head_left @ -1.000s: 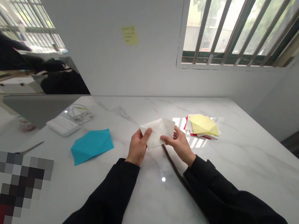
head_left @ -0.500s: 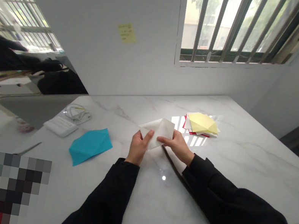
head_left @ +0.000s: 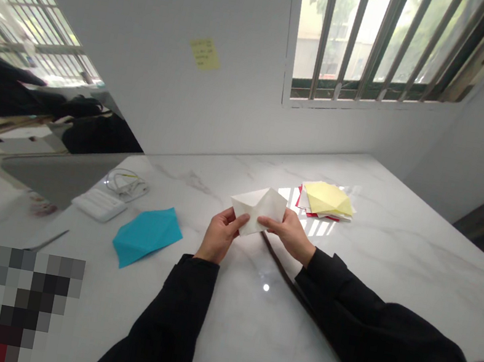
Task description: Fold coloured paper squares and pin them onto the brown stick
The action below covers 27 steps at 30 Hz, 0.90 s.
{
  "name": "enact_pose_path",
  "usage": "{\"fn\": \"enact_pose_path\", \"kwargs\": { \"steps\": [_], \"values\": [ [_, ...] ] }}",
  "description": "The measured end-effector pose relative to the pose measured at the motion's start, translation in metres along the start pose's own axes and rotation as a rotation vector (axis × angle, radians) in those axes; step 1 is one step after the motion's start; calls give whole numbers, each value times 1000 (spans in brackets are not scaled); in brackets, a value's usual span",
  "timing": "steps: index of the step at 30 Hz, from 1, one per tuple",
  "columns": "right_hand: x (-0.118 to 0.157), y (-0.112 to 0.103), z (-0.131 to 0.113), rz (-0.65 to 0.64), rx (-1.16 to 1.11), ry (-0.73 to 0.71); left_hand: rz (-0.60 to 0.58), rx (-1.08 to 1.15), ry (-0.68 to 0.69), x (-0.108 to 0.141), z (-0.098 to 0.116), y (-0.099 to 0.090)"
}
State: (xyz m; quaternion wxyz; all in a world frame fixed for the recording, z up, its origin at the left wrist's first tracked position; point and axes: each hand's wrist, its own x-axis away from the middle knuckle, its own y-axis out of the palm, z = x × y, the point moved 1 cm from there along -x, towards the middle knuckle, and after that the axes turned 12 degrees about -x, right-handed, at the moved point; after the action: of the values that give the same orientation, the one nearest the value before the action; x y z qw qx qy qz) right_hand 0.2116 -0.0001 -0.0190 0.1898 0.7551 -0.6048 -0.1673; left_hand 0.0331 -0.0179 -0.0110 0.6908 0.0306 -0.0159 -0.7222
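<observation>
We're right over the marble table [head_left: 361, 271] here, and both hands are up and working! The left hand [head_left: 219, 236] pinches the lower left of the white folded paper [head_left: 259, 210], thumb on top, while the right hand [head_left: 289, 234] grips its right side, fingers stretched flat along the edge. That's a narrow hold, and the paper sits between the hands, up off the tabletop. Out to the left lies the blue folded paper [head_left: 147, 235], well apart from the hands, with a white pad [head_left: 98, 204] and a tangled cable [head_left: 125, 183] beyond it. Ahead and to the right, just past the right hand, sits a stack of yellow and red paper [head_left: 325, 201]!
</observation>
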Motion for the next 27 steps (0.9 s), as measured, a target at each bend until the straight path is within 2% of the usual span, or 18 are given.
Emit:
{"fn": "enact_pose_path", "kwargs": {
  "steps": [10,18,27],
  "values": [
    [-4,-4,3,76,61,-6,2,5,-113,0,2,-1],
    [-4,-3,4,53,35,-12,-20,-117,-26,-3,-8,-1],
    [-2,-3,5,38,-13,-22,60,-144,1,-6,-13,2]
  ]
}}
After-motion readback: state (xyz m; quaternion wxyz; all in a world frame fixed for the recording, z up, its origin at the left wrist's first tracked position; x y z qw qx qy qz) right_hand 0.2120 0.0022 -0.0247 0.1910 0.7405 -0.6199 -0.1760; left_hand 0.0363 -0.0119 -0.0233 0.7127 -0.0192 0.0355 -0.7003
